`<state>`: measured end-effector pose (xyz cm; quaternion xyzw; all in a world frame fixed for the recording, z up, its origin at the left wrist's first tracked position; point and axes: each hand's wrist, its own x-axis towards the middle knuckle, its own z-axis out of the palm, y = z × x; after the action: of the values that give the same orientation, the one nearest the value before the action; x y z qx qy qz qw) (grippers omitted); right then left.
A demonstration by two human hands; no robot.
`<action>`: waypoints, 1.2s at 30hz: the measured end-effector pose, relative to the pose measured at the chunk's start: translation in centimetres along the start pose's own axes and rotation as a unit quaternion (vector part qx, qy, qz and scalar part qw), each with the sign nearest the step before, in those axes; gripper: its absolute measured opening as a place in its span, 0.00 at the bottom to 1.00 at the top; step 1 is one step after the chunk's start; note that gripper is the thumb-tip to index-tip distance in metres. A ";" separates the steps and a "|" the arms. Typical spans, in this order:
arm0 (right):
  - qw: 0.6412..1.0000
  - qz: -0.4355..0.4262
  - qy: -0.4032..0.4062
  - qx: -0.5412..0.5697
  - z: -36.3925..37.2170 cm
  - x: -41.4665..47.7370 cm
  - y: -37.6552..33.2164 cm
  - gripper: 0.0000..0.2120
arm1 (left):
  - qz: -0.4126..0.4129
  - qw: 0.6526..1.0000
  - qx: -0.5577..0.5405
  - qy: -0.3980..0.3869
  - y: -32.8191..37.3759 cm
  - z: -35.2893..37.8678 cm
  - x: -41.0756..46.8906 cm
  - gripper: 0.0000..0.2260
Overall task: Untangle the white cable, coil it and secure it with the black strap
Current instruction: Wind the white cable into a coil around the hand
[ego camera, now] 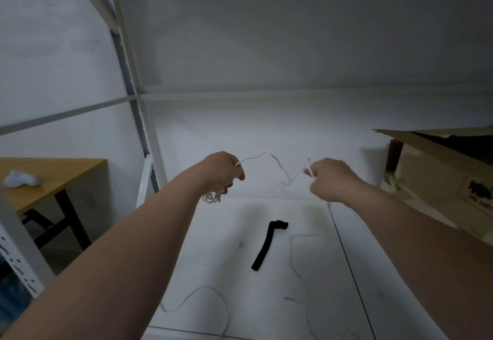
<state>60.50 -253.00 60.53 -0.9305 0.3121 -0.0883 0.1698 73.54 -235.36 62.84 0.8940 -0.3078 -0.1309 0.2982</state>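
— One container only, is it? Take me from the left.

— One. On the far left a wooden table point(56, 177) carries a white crumpled wad point(22, 179), though that is a top, not a container. At the far right stands a cardboard box point(437, 177) with its flap raised. Inside it is dark, and I can't tell what it holds.

— And the cable?

— Thin white cable point(277, 165), held up in the air between both hands, over the white shelf board point(266, 307). The left hand point(221, 171) has its fingers curled round a small bundle of loops point(212, 197) that hangs just beneath the fist, and it pinches the strand where it leaves. From there the cable arches up, then drops into a kinked snarl midway, then climbs to the right hand point(330, 182). That hand's fingers are curled in, thumb and forefinger clamped on the cable, with a short stub poking up above them. More slack lies on the board nearer to us, in one wide curve at the near left and in fainter lines on the right.

— The strap?

— Black strap point(268, 245), flat on the board, nearer than the hands and between them. It lies slanted, its far end bent over like a hook, and nothing touches it.

— Count it up.

— One table, one wad, two hands, one cable, one strap, one box. As for the loops under the left fist, there are several, too bunched to number.
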 end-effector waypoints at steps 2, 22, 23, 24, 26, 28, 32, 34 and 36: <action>0.984 -0.051 0.019 0.171 -0.1 -1.1 -2.2 0.23 | 0.011 1.000 0.003 -0.026 0.8 0.1 -0.3 0.09; 0.948 -0.106 -0.157 0.257 2.3 -2.5 -4.5 0.11 | 0.070 0.611 -0.789 -0.018 4.5 0.1 -1.4 0.11; 0.941 -0.095 -0.170 0.277 2.5 -2.8 -4.4 0.09 | 0.083 0.627 -0.773 0.053 4.4 0.1 -1.0 0.15; 0.935 -0.091 -0.173 0.295 2.6 -3.1 -4.3 0.07 | 0.098 0.659 -0.736 0.117 4.1 0.1 -0.7 0.17; 0.934 -0.106 -0.163 0.301 2.7 -3.5 -4.4 0.09 | 0.125 0.739 -0.627 0.212 3.5 0.4 -0.7 0.16; 0.939 -0.127 -0.134 0.289 2.5 -3.5 -4.6 0.12 | 0.129 0.818 -0.489 0.275 2.6 1.0 -0.5 0.15; 0.941 -0.128 -0.090 0.299 2.0 -3.1 -4.6 0.14 | 0.149 0.937 -0.147 0.279 0.9 1.8 0.5 0.14; 0.941 -0.109 -0.076 0.310 1.7 -2.9 -4.2 0.12 | 0.156 0.962 -0.029 0.222 0.4 2.1 0.8 0.15; 0.940 -0.090 -0.063 0.323 1.5 -2.6 -3.5 0.09 | 0.147 0.975 0.013 0.166 0.0 1.9 0.8 0.16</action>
<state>60.83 -248.39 60.30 -0.8536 0.1700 -0.1403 0.4720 73.37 -236.68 61.31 0.8519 -0.3843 0.0685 0.3492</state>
